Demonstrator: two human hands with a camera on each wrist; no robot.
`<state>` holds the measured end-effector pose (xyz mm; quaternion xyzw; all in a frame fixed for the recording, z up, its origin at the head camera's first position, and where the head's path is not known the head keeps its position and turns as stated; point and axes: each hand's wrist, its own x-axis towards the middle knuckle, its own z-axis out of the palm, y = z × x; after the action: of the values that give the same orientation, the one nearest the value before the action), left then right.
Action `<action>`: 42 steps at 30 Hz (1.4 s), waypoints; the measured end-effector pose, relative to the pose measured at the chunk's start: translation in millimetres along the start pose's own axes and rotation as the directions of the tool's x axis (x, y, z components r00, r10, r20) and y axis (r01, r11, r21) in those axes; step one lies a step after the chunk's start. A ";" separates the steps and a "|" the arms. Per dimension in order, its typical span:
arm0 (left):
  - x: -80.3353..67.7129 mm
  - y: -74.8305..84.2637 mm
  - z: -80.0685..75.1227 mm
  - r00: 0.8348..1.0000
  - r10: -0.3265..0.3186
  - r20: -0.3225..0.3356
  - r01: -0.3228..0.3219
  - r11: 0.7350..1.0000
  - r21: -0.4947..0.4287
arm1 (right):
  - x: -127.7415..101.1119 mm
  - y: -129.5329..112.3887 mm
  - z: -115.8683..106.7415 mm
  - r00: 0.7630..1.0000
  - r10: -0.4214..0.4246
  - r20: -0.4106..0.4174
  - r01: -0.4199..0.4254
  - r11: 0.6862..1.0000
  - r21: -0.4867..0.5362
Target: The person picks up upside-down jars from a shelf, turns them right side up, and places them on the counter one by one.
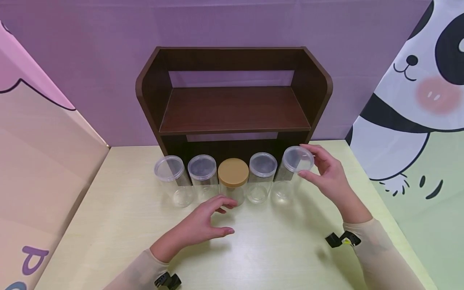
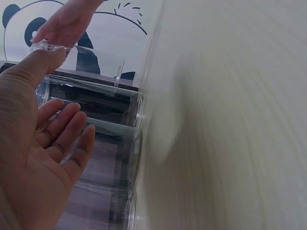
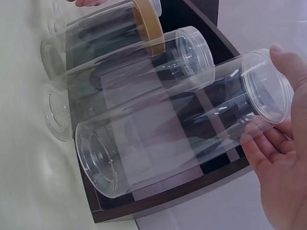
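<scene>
My right hand (image 1: 328, 173) grips the clear plastic jar (image 1: 284, 185) at the right end of a row, thumb and fingers around its clear lid (image 3: 268, 86). This jar's base seems slightly above the table. My left hand (image 1: 201, 225) hovers in front of the middle jar, which has a tan lid (image 1: 233, 172); its fingers are spread from the thumb and hold nothing. Clear-lidded jars stand on both sides: one jar (image 1: 262, 177) between the tan-lidded one and the gripped one, and two more, a jar (image 1: 203, 177) and a leftmost jar (image 1: 174, 181).
Behind the jars stands a dark brown wooden shelf (image 1: 235, 108) with a bare upper board and an open lower space. The pale table (image 1: 253, 249) stretches in front. A purple backdrop (image 1: 232, 24) and a panda-printed panel (image 1: 417, 112) enclose the area.
</scene>
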<state>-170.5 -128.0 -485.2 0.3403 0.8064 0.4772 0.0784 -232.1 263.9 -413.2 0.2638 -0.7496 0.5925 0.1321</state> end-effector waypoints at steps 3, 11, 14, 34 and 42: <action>-0.2 0.3 -0.6 1.000 0.001 -0.003 -0.001 1.000 -0.001 | 0.5 2.0 2.1 1.000 0.030 -0.007 -0.030 0.999 -0.023; -0.5 3.1 -1.7 1.000 -0.003 -0.007 0.003 1.000 0.007 | -1.9 8.6 10.3 0.994 0.106 -0.039 -0.108 0.993 -0.040; -0.4 3.4 -1.6 1.000 -0.004 -0.006 0.004 1.000 0.005 | -2.7 12.6 13.5 0.991 0.119 -0.060 -0.121 0.992 -0.029; 0.6 1.0 -0.5 1.000 -0.004 -0.006 0.004 1.000 0.009 | -13.1 38.0 31.0 0.982 0.138 -0.132 -0.141 0.990 -0.013; 1.1 1.4 -0.4 1.000 -0.002 -0.002 0.002 1.000 0.011 | -15.3 42.5 34.0 0.984 0.100 -0.147 -0.103 0.995 -0.016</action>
<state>-170.8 -127.1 -483.6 0.3394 0.8095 0.4729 0.0765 -239.0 241.8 -464.7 0.1797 -0.7572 0.6074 0.1594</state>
